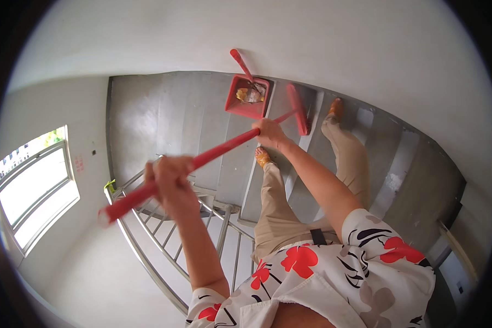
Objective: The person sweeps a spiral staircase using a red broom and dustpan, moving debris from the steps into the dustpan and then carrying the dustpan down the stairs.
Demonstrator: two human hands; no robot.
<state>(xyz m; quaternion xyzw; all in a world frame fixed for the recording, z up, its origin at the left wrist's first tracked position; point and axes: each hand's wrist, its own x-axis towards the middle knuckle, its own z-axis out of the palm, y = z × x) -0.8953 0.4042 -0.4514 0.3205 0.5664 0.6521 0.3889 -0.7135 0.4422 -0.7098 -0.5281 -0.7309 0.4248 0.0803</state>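
Both my hands grip the red pole of a broom point(221, 151) that slants across the view. My left hand point(174, 180) is closed around it near its upper end, slightly blurred. Lower down, toward the brush, my right hand point(270, 133) wraps the same pole. The red broom head point(298, 110) is at a grey stair step by the wall, between my feet and a red dustpan; blur hides whether its bristles touch. The long-handled dustpan point(246, 107) sits on the stairs against the wall, its handle leaning upward. Yellow and clear crumpled litter point(250, 94) lies inside it.
My sandalled feet point(263, 156) stand on different steps of a grey staircase point(213, 135). A stainless steel railing point(164, 246) runs along the open side, under my left arm. A white wall point(311, 45) borders the other side. A window point(39, 184) is at the far left.
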